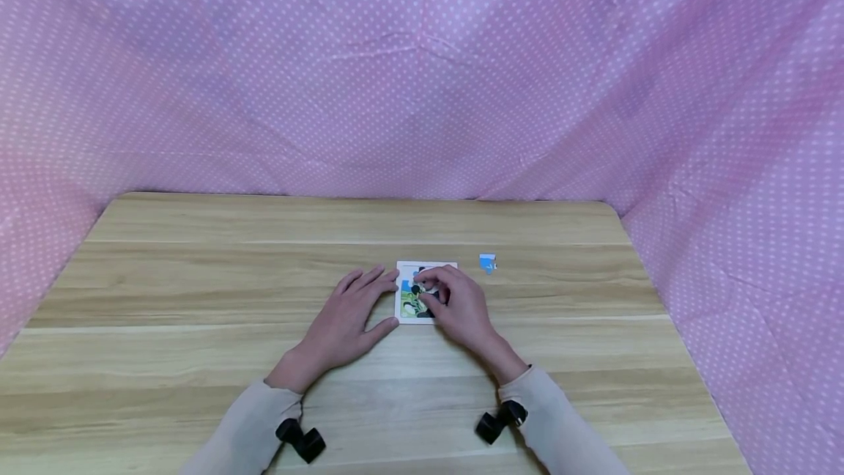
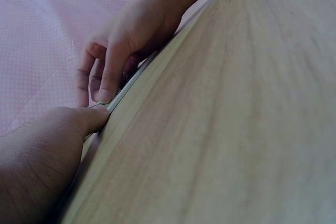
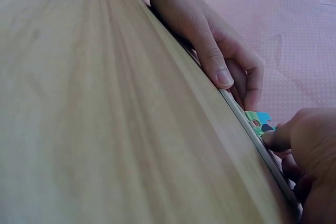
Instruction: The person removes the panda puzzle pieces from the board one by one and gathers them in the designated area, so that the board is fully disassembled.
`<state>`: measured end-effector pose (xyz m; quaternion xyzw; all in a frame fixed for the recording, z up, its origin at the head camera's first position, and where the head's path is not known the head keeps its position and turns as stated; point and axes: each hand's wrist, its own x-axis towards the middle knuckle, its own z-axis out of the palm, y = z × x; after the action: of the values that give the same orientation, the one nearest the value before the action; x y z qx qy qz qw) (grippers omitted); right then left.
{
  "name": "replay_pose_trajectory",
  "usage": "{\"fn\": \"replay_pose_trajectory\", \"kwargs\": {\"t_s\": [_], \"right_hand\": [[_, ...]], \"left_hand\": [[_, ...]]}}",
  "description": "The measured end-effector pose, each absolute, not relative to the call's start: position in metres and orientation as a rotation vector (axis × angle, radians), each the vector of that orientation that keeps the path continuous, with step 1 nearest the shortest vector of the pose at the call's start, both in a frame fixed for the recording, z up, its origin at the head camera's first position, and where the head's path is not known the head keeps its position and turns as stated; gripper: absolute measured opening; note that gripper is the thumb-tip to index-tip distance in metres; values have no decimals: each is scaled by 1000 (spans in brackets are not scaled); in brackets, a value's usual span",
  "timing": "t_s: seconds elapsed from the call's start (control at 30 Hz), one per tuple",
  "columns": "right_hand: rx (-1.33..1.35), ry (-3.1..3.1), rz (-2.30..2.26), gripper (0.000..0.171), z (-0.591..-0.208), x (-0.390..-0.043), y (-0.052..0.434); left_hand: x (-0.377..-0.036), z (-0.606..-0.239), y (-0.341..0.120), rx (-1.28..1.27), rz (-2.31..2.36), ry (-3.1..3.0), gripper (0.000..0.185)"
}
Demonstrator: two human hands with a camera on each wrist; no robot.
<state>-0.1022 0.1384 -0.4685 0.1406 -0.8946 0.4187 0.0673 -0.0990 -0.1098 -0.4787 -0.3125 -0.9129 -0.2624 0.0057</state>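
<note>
Your right hand (image 1: 458,306) pinches a small puzzle piece (image 3: 258,118) between thumb and fingertips, curled over the middle of the puzzle tray (image 1: 404,314). Your left hand (image 1: 348,317) lies flat beside the tray, fingers straight, its thumb and fingertips touching the tray's left edge and bracing it.

The tray sits near the centre of the table (image 1: 198,270). It appears a thin, flat, stiff card with a white border and a printed picture. Judged light and prone to slide on smooth wood, so the bracing hand matters. The piece looks thin, rigid and very light; take it by its edges, and press flat rather than bending the tabs.

One loose blue piece (image 1: 488,263) lies apart, to the right of the tray. The table is pale wood-grain laminate; a pink dotted cloth (image 1: 422,79) hangs in creases on three sides.
</note>
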Motion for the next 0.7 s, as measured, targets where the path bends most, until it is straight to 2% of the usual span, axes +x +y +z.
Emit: {"fn": "replay_pose_trajectory", "kwargs": {"t_s": [0.7], "right_hand": [[464,-2629,1236,22,-472,-105,140]], "left_hand": [[-99,-479,-110,-984,-828,-2845,57]]}}
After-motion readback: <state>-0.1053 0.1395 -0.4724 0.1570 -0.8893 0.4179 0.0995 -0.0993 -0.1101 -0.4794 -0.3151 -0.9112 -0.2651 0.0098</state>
